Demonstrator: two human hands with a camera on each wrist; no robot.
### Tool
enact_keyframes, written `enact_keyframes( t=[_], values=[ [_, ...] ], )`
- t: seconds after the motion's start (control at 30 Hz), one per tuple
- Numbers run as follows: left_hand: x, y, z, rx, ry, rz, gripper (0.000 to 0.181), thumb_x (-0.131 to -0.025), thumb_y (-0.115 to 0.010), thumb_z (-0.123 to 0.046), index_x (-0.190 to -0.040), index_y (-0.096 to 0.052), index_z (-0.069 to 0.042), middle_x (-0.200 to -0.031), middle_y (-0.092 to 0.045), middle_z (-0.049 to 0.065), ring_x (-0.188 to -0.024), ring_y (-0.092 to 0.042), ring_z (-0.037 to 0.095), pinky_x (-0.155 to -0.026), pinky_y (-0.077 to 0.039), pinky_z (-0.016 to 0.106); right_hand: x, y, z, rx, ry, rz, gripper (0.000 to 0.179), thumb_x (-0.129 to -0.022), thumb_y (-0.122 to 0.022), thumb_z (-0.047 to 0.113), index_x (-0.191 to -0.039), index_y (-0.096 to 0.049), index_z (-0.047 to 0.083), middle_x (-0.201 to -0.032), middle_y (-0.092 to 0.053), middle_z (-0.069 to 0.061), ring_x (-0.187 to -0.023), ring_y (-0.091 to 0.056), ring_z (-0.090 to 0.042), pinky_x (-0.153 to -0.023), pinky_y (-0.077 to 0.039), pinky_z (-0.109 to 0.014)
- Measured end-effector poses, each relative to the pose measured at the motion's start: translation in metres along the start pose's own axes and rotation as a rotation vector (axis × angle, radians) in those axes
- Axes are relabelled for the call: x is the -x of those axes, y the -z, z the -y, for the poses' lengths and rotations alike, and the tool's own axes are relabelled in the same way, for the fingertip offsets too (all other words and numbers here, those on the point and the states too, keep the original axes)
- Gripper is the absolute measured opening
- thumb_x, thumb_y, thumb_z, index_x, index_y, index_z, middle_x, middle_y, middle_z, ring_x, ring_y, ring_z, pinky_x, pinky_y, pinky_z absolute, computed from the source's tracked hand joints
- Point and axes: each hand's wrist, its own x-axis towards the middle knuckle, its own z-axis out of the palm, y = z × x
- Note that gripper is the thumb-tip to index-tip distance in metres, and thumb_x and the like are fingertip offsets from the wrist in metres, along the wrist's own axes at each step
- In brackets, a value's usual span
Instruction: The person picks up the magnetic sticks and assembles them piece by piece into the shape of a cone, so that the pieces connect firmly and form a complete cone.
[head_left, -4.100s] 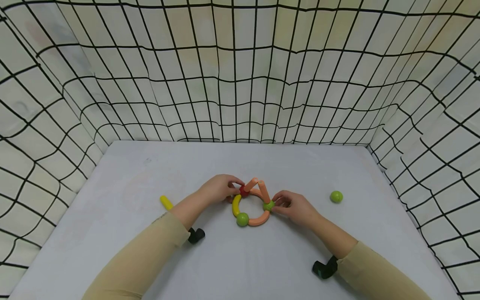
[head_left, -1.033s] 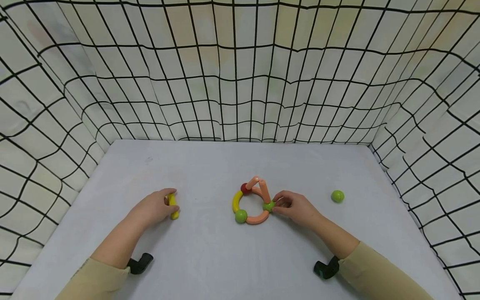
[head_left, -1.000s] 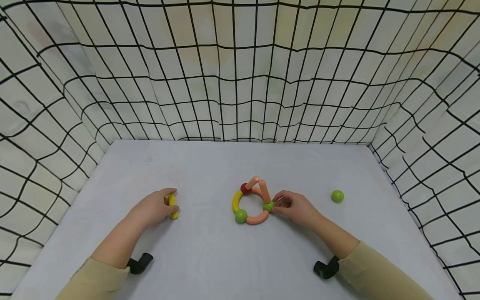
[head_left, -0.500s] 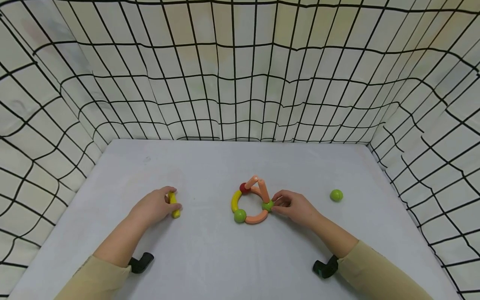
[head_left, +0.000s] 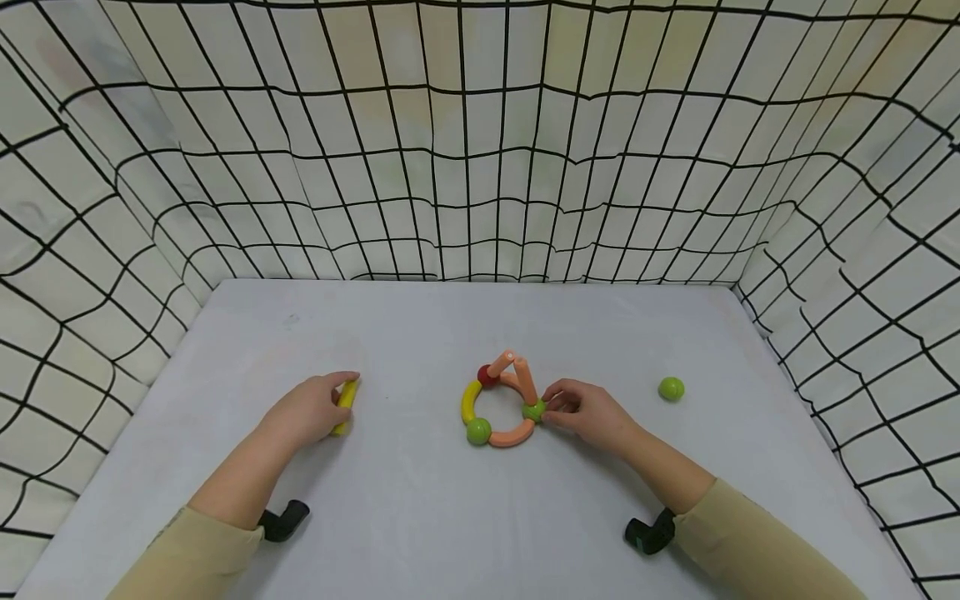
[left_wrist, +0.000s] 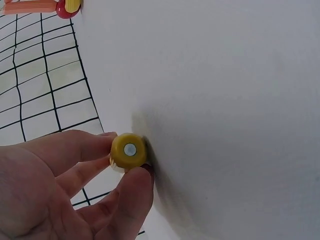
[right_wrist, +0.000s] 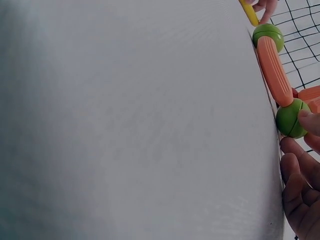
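My left hand (head_left: 306, 410) pinches a yellow magnetic rod (head_left: 345, 407) between thumb and fingers, left of the table's middle. In the left wrist view the rod's end (left_wrist: 128, 151) faces the camera, with a round silver disc in it. At the middle lies a ring of curved orange and yellow rods joined by balls: a red ball (head_left: 487, 377), a front green ball (head_left: 478, 431) and a right green ball (head_left: 534, 410). Two straight orange rods (head_left: 526, 382) rise from it and lean together. My right hand (head_left: 592, 412) holds the right green ball, its thumb on it.
A loose green ball (head_left: 671, 388) lies to the right on the white table (head_left: 450, 525). Black netting (head_left: 480, 179) stands along the back and both sides. A dark wrist camera (head_left: 649, 533) sticks out from each sleeve.
My left hand has left the red ball, gone left and picked up the yellow rod. Within the last second the rod's slant has turned, its far end now rightward. The right hand stays put.
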Motion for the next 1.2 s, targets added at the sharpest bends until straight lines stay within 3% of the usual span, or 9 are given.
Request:
enact_keyframes(
  t=[0.43,0.73,0.9,1.2],
  values=[
    [0.001,0.0,-0.009,0.011,-0.046,-0.039,0.068,-0.089,-0.06,-0.006,-0.152,-0.035,-0.007,-0.123,-0.055,0.025,-0.091,-0.054,0.03,-0.068,-0.047,0.036,-0.001,0.001,0.0,-0.002,0.011,0.006,0.017,-0.09,-0.075,0.021,-0.106,-0.068,0.019,-0.091,-0.069,0.007,-0.084,-0.06,-0.012,-0.075,-0.048,-0.034],
    [0.003,-0.005,-0.024,0.036,-0.138,-0.118,0.066,-0.091,-0.062,-0.007,-0.152,-0.037,-0.012,-0.125,-0.056,0.021,-0.091,-0.055,0.027,-0.069,-0.046,0.035,-0.001,0.002,-0.001,0.007,0.006,-0.001,0.017,-0.09,-0.074,0.021,-0.105,-0.067,0.02,-0.091,-0.07,0.008,-0.085,-0.061,-0.012,-0.076,-0.048,-0.034],
    [0.005,-0.013,-0.036,0.091,-0.187,-0.146,0.067,-0.093,-0.064,-0.008,-0.153,-0.036,-0.016,-0.127,-0.055,0.016,-0.094,-0.06,0.025,-0.066,-0.049,0.032,-0.001,0.001,-0.002,0.007,0.012,0.0,0.018,-0.09,-0.075,0.021,-0.106,-0.068,0.019,-0.091,-0.069,0.007,-0.083,-0.061,-0.012,-0.075,-0.048,-0.034],
    [0.012,-0.032,-0.071,0.164,-0.264,-0.207,0.07,-0.093,-0.067,-0.013,-0.154,-0.034,-0.025,-0.127,-0.055,0.008,-0.101,-0.062,0.023,-0.07,-0.054,0.032,0.0,0.0,0.0,-0.006,0.003,0.003,0.018,-0.09,-0.075,0.02,-0.105,-0.068,0.019,-0.091,-0.069,0.007,-0.083,-0.06,-0.013,-0.073,-0.048,-0.033]
  ],
)
